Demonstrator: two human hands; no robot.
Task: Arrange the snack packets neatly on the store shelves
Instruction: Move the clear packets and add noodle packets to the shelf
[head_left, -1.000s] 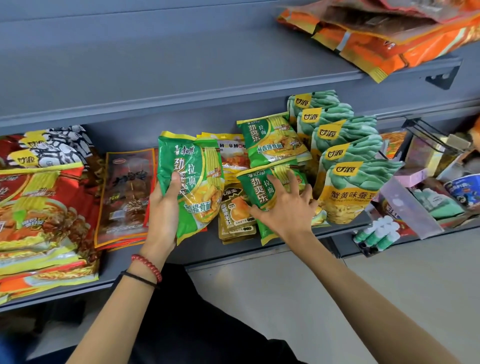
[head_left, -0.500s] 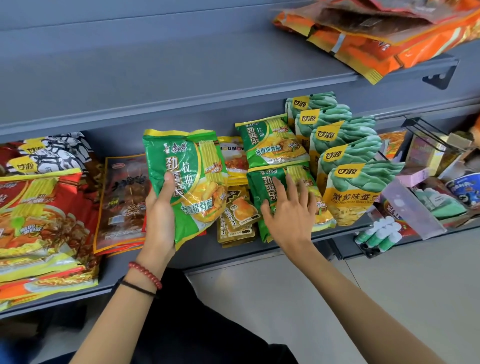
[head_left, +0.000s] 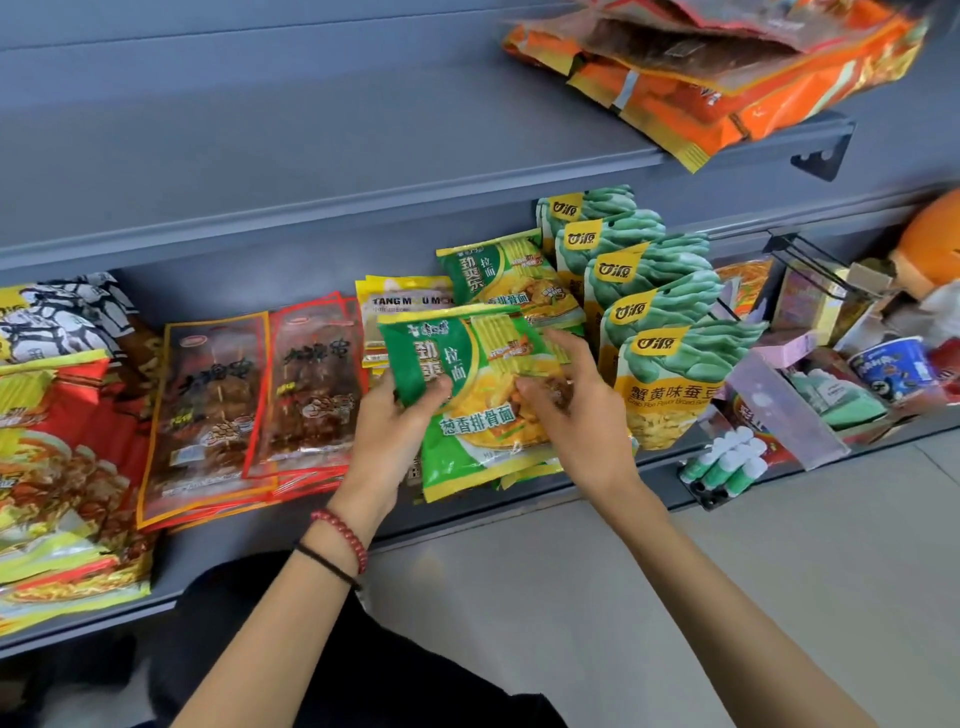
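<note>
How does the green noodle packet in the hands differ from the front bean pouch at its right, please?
The noodle packet is tilted, gripped by the left hand and touched by the right hand; the bean pouch stands upright, first in a row of like pouches. The noodle packet is bright green; the bean pouch is pale green above, yellow below. Both are sealed, printed bags.

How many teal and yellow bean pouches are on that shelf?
5, overlapped in one row right of the noodle packets: rearmost, second, third, fourth, frontmost. Others may hide behind.
</note>
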